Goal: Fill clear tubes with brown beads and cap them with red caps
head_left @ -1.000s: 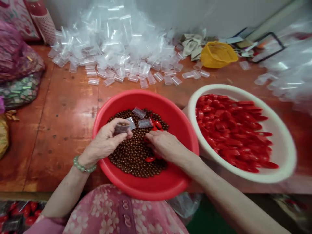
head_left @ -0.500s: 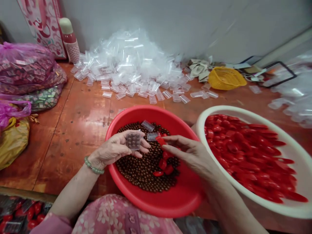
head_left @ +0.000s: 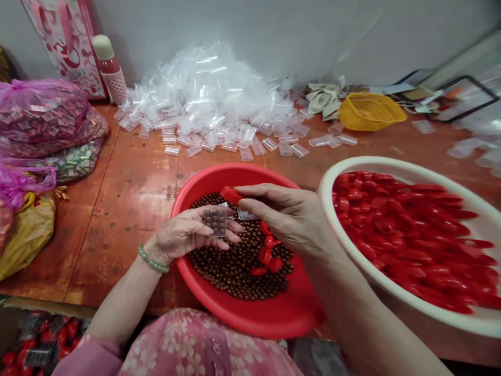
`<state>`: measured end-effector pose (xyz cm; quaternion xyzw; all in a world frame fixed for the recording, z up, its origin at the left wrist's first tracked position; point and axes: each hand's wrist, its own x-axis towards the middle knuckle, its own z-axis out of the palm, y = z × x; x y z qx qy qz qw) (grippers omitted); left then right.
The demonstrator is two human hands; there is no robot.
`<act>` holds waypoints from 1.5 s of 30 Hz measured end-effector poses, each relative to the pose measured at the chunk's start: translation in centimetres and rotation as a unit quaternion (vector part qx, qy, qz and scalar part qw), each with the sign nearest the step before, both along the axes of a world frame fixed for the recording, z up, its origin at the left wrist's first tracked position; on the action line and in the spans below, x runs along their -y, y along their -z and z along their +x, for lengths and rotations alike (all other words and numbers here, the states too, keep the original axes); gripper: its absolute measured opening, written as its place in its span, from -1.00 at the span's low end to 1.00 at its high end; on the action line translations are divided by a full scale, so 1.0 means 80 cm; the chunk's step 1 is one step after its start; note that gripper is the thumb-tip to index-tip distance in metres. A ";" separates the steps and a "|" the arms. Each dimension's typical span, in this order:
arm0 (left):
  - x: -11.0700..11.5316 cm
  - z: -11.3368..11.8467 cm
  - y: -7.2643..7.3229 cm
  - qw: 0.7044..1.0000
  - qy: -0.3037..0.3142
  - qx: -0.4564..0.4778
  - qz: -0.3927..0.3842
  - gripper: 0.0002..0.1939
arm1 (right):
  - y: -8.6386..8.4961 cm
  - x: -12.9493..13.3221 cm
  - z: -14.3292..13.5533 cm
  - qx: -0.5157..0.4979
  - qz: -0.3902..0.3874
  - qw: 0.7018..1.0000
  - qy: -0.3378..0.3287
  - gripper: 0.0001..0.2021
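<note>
Well, red cap [head_left: 230, 196], pinched in right grip [head_left: 287, 211]

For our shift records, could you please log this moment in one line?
left hand: holds clear case | right hand: holds red cap | below: red basin with brown beads

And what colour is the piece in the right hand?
The piece is red, clearest in the head view.

- Table [head_left: 129, 230]: reddish-brown wood, its top worn and blotchy.
- Wall [head_left: 297, 42]: plain grey, standing behind the table.
- Light: soft, leaving a pale shine [head_left: 144, 185] on the table.
</note>
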<state>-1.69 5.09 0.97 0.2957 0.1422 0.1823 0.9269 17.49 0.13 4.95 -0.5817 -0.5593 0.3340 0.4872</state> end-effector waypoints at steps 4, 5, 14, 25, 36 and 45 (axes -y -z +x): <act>0.001 0.002 -0.001 1.000 -0.003 -0.019 0.024 -0.68 | 0.000 -0.009 -0.016 0.023 0.000 0.999 -0.043 -0.85; 0.001 0.003 -0.001 0.999 -0.005 -0.023 0.031 -0.69 | 0.003 -0.010 -0.016 0.014 0.000 0.999 -0.045 -0.86; 0.005 0.010 0.005 0.994 -0.013 -0.070 0.085 -0.64 | 0.018 -0.009 -0.006 -0.029 -0.032 0.997 -0.058 -0.85; 0.007 0.010 0.000 0.985 -0.032 -0.116 0.127 -0.56 | 0.012 -0.009 0.016 0.040 -0.059 0.986 -0.154 -0.82; 0.009 0.027 0.000 0.960 -0.065 -0.241 0.128 -0.43 | 0.007 -0.008 0.005 0.154 0.009 0.967 -0.201 -0.82; 0.010 0.018 0.005 0.973 -0.088 -0.182 0.109 -0.54 | 0.010 -0.002 -0.009 -0.060 -0.048 0.993 -0.090 -0.72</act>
